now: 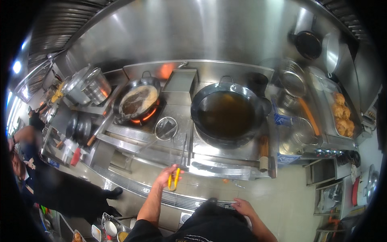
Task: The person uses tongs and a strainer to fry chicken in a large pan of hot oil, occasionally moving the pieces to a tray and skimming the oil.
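In front of the range, my left hand (166, 177) grips a pair of metal tongs (176, 178) by their yellow handles, the arms pointing at the stove. My right hand (243, 207) hangs low near my apron, fingers apart and nothing seen in it. A wok (138, 101) with foaming oil stands over a glowing burner at the left. The larger wok (228, 113) on the right holds dark, still liquid. Between them a wire-mesh skimmer (166, 128) lies on the steel stovetop, its handle reaching toward the front edge.
A bamboo wok brush (264, 152) lies right of the large wok. Steel pots (96, 86) stand at the left. Browned fried pieces fill a tray (352, 136) at the far right. A co-worker (57, 187) in dark clothes is at the left. A floor drain grate (136, 185) runs below.
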Motion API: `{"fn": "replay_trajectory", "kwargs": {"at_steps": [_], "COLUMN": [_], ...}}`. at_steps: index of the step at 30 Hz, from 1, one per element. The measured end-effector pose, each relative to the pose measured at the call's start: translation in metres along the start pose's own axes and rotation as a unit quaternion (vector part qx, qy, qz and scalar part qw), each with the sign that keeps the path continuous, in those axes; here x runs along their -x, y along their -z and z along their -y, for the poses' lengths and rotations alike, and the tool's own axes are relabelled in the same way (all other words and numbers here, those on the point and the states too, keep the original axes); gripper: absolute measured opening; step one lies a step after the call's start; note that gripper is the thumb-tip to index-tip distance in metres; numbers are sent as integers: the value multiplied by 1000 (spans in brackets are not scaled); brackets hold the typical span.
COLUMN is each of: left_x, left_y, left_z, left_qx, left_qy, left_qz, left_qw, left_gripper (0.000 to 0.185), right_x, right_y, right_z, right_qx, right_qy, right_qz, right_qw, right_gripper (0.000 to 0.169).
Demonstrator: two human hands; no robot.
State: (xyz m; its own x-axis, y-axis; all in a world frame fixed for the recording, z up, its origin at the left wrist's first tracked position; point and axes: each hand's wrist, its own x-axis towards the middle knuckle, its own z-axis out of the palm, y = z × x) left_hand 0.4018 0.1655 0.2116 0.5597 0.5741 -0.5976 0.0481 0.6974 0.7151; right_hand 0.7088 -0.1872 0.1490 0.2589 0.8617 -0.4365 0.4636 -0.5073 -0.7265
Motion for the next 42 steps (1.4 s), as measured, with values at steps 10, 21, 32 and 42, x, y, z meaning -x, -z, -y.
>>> {"fn": "replay_trajectory", "kwargs": {"at_steps": [10, 21, 32, 42], "left_x": [-58, -40, 22, 158], "left_y": [23, -28, -108, -255], "left_z": [15, 40, 171, 532], "left_qx": [-225, -566, -470, -279], "left_qy": [-116, -117, -186, 83], "left_qz": [-287, -365, -546, -270], "left_qw": [924, 730, 668, 918], "left_gripper": [76, 99, 88, 66], "right_x": [24, 56, 84, 16], "right_y": [1, 72, 140, 128], "right_z": [-121, -245, -450, -401], "right_qx": [-179, -179, -380, -140], "right_qy": [-190, -151, -222, -92], "right_qz": [-40, -3, 134, 283], "right_qw": [965, 972, 888, 944], "right_gripper": [38, 36, 24, 23]}}
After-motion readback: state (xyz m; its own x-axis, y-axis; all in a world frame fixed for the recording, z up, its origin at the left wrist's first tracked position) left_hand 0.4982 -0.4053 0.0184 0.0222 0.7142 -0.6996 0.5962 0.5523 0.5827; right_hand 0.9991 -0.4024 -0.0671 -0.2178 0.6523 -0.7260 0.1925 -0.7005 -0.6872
